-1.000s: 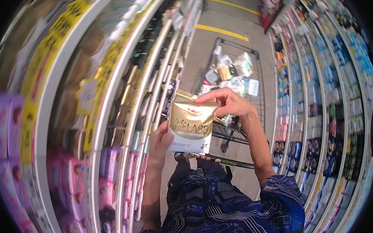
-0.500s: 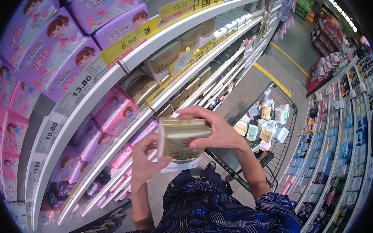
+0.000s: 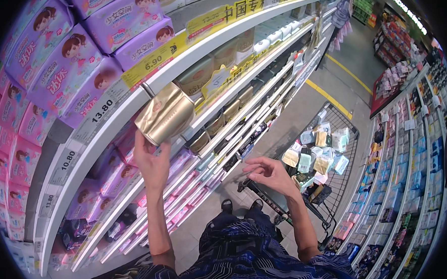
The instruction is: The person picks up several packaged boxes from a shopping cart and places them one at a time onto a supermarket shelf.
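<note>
My left hand [image 3: 153, 161] is raised to the shelf on the left, its fingers wrapped round the lower end of a shiny gold soft package [image 3: 165, 115]. The package is tilted in front of a white shelf edge [image 3: 216, 37]; part of its underside is hidden by my fingers. Behind it, more gold packages [image 3: 194, 76] stand on the shelf below the yellow price strip. My right hand [image 3: 268, 173] hovers between the shelf and the cart, holding nothing, its fingers loosely bent and apart.
A wire shopping cart [image 3: 352, 146] with several small packages [image 3: 313, 157] stands in the aisle to my right. Purple packs [image 3: 60, 78] fill the upper left shelf, with pink packs [image 3: 22, 162] lower down. Another stocked shelf [image 3: 382, 198] curves along the right.
Both hands were on the gold package in front of me. My right hand has let go and moved right; my left hand has carried the package up and left to the shelf.
</note>
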The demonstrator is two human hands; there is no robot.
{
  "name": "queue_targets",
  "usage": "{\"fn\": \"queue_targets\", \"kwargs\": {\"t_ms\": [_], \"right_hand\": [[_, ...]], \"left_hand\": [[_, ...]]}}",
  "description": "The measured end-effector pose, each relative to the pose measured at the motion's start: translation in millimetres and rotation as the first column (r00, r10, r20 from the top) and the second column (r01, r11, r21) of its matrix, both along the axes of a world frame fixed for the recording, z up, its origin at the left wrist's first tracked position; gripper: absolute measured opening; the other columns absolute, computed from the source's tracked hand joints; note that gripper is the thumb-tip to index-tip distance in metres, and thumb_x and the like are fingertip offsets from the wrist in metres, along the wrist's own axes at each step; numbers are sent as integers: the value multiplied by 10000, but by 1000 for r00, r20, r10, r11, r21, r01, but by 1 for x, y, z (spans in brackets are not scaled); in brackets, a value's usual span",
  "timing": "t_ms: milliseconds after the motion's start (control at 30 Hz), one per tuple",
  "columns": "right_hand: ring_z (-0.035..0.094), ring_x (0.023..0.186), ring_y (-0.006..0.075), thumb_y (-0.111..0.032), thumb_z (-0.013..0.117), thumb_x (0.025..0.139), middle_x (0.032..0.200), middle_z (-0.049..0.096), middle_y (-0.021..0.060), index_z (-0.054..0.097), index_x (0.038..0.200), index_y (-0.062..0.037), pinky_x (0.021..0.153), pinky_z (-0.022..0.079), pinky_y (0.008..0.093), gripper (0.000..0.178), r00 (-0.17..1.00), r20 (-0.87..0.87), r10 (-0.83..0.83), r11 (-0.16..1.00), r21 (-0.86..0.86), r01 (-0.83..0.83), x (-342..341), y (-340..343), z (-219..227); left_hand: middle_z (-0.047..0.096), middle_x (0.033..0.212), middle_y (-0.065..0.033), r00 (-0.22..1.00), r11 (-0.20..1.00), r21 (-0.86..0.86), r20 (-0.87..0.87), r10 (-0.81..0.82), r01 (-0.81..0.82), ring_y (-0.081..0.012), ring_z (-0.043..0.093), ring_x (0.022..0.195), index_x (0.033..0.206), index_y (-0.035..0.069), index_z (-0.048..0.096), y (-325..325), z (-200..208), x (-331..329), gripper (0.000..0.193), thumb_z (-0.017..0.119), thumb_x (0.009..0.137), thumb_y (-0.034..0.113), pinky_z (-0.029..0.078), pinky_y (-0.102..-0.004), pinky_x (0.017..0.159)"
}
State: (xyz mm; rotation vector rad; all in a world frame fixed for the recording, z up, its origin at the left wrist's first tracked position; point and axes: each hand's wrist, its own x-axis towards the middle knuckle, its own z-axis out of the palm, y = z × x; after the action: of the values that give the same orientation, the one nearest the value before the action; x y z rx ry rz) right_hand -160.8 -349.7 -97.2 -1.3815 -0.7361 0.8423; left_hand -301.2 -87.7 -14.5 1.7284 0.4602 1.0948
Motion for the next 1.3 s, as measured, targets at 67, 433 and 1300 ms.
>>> {"fn": "queue_targets", "kwargs": {"t_ms": [67,433,1300], "right_hand": [[648,887,105,-155,700,885,1055,697,84,597,1211,9,775,517,243,379,999,-13,-42,999,-31,42,2,-11,-8],[645,891,97,-121,671,901,1045,696,94,587,1215,22,793,514,231,355,992,-114,-49,998,-33,45,19,-34,-29],[659,910,112,-110,685,895,1026,702,103,594,1197,30,812,516,236,345,979,-205,-17,999,-53,6,32,-27,-51]], "left_hand": [[578,1209,-92,999,999,31,-29,22,-21,-150,555,1101,1294,-25,472,5,-4,1,449,618,870,1,417,-279,957],[490,1298,-107,1000,999,17,-9,-30,30,-179,465,1209,1341,-25,382,26,-19,0,465,594,933,42,360,-313,1027],[670,959,-196,884,927,327,-357,301,-184,-258,652,838,1210,-45,547,41,4,11,379,608,944,217,490,-361,769]]}}
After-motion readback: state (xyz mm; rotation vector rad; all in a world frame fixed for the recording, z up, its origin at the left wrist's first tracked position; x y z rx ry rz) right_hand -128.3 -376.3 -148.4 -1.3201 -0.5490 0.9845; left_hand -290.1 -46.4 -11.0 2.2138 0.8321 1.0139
